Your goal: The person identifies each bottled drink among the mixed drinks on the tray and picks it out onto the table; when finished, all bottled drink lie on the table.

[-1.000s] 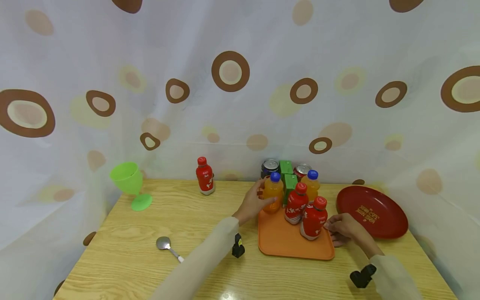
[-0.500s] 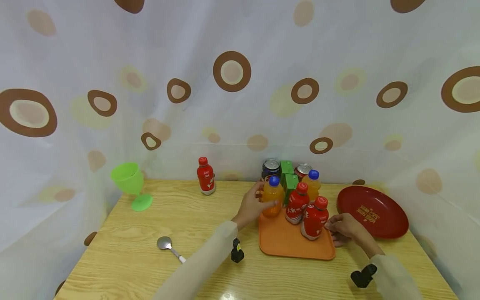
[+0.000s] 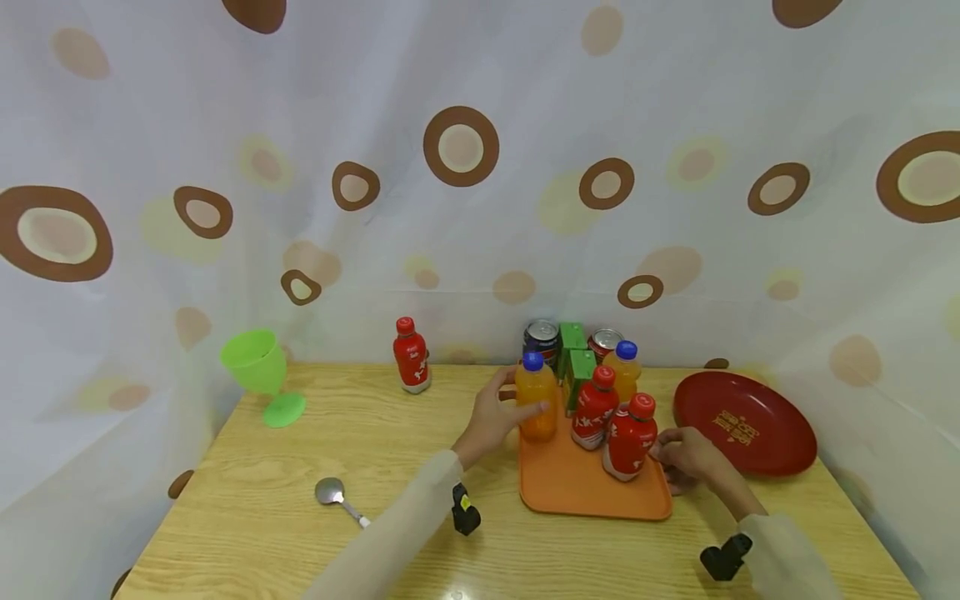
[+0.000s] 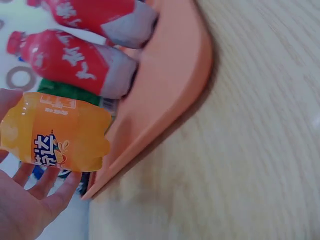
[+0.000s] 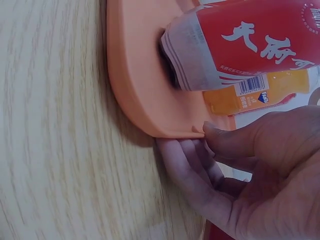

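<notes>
The left hand has its fingers and thumb bent round a transparent plastic bottle of orange drink with a blue cap, with no spare gap. The right hand pinches the rim of a flat orange tray with rounded corners, the thumb above and the fingers below. The orange bottle is near upright over the left edge of the tray; whether its base touches the tray, I cannot tell.

The step in hand seems to be placing this bottle among the drinks, while the right hand steadies the tray. The next move calls, I think, for keeping the bottle level and its base inside the rim, without pushing its neighbours.

These neighbours are two plump bottles in shiny red wrapping, pale at the bottom, the rear one and the front one, and a square-edged green carton. The orange bottle has smooth sides and a lobed base, so it should be easy to hold but may rock on landing. The tray looks matt and smooth, probably plastic; the tabletop shows a pale wood grain.
</notes>
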Demonstrator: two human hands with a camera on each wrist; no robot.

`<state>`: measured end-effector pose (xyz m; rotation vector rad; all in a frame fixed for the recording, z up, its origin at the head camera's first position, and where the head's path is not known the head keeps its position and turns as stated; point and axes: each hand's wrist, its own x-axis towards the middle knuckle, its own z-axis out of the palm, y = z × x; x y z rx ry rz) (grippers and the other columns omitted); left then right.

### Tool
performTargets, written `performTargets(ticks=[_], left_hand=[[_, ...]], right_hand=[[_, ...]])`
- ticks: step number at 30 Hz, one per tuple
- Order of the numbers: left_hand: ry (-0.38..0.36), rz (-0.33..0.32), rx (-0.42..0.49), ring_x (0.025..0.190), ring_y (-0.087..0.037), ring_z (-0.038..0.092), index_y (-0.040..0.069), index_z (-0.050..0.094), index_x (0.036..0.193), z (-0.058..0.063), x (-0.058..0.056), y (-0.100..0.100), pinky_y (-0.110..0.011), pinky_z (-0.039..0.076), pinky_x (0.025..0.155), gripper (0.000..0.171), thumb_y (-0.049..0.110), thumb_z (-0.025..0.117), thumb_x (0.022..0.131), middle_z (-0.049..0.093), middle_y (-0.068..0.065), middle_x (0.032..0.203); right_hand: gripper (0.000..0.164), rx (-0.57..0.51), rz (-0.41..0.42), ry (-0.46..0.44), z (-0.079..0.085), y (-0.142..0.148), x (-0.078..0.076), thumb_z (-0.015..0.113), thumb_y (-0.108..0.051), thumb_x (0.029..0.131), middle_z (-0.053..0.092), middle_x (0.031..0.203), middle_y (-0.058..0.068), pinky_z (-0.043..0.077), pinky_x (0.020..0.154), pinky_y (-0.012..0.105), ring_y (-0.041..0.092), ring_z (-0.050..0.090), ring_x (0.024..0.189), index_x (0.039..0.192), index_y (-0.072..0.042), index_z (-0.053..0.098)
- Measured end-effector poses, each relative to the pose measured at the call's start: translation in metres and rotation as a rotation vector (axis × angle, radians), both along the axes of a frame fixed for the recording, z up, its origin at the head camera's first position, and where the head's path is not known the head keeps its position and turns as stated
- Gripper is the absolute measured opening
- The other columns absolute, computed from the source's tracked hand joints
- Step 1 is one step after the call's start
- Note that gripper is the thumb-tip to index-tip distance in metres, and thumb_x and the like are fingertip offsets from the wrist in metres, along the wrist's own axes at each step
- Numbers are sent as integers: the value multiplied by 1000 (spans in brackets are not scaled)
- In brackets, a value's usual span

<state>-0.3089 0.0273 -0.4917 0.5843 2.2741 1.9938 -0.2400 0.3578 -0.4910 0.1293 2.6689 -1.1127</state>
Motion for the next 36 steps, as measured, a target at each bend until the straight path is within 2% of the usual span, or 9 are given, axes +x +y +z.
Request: performTargets(ticks=[4,9,15,21,25,28,32,36], left_hand=[[-22,40,7,125,-35,59,13,55,146,8,-3,-13,-42,60,95,63,25,83,91,58,-13,142],[-19,107,18,126,-38,58,11,54,147,18,-13,-29,-47,57,100,63,25,82,92,57,-15,142],[-13,142,8,126,-36,58,13,52,147,26,-20,-49,-47,55,102,62,26,81,93,56,-16,141],[5,193,-3,124,-35,58,11,53,145,25,-27,-62,-47,56,100,65,29,83,91,56,-15,140],[20,246,-37,124,-35,58,11,54,145,24,-33,-64,-49,56,101,67,30,84,90,57,-14,140],[25,262,-59,126,-37,57,12,53,146,21,-38,-63,-51,54,103,67,32,84,90,57,-15,142],[26,284,-69,128,-37,57,10,52,148,15,-44,-61,-53,54,105,68,31,84,91,57,-16,144],[26,341,-82,128,-37,58,7,50,149,6,-49,-59,-53,54,104,69,28,83,92,57,-17,144]], right_hand=[[24,-36,-17,-25,0,0,0,60,-8,103,65,93,15,57,68,34,22,62,79,114,13,64],[24,-114,-55,-62,1,2,2,58,-7,104,63,85,8,62,59,36,17,64,66,116,14,61],[24,-128,-50,-65,4,2,3,57,-8,105,62,83,7,63,59,36,16,64,65,115,13,61],[22,-142,-46,-65,1,0,4,56,-8,105,61,81,6,63,59,36,16,63,64,114,12,62],[23,-140,-42,-68,1,2,4,57,-9,106,61,81,6,63,59,36,16,63,64,114,12,61],[23,-147,-54,-83,0,3,4,56,-9,106,61,80,6,63,59,36,16,63,64,115,12,60],[21,-155,-70,-91,-1,3,3,56,-8,106,61,80,6,63,59,36,16,63,63,113,10,61],[19,-154,-71,-84,-2,1,2,56,-8,107,61,79,6,63,58,36,15,63,62,111,10,62]])
